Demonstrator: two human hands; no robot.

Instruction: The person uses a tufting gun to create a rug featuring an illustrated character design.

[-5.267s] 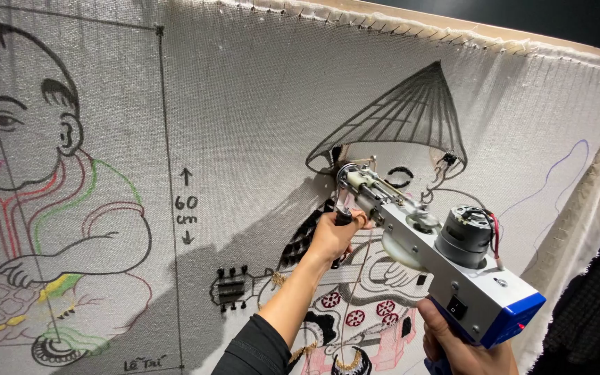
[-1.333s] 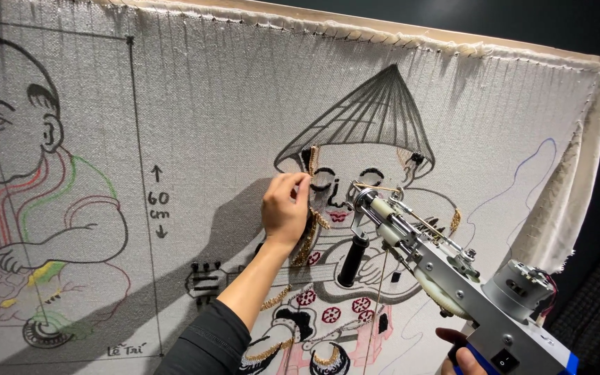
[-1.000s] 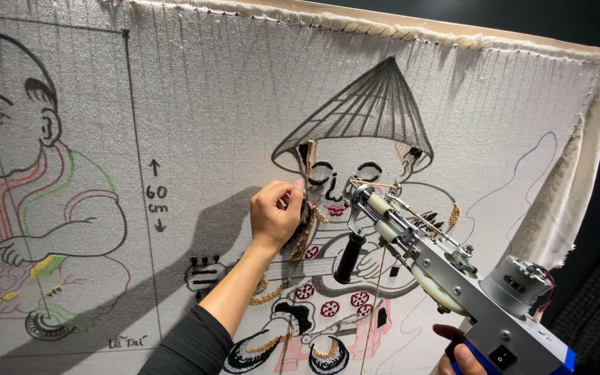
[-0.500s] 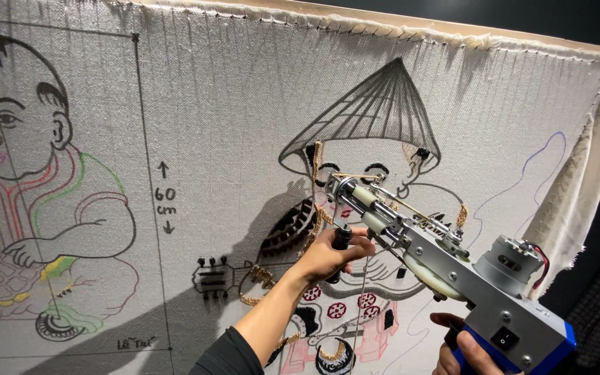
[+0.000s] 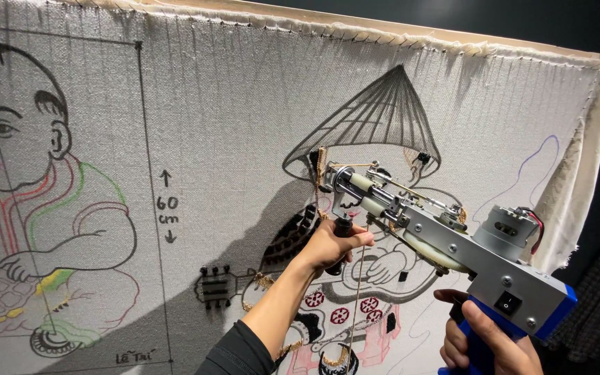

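Both hands (image 5: 332,244) on grey-blue tufting gun (image 5: 453,243)

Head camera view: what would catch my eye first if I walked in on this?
Probably the grey and blue tufting gun at lower right, its tip against the stretched white cloth. The right hand holds its blue handle and the left hand grasps its black front knob. Next come the line drawings: a figure in a conical hat behind the gun, and a child at far left.
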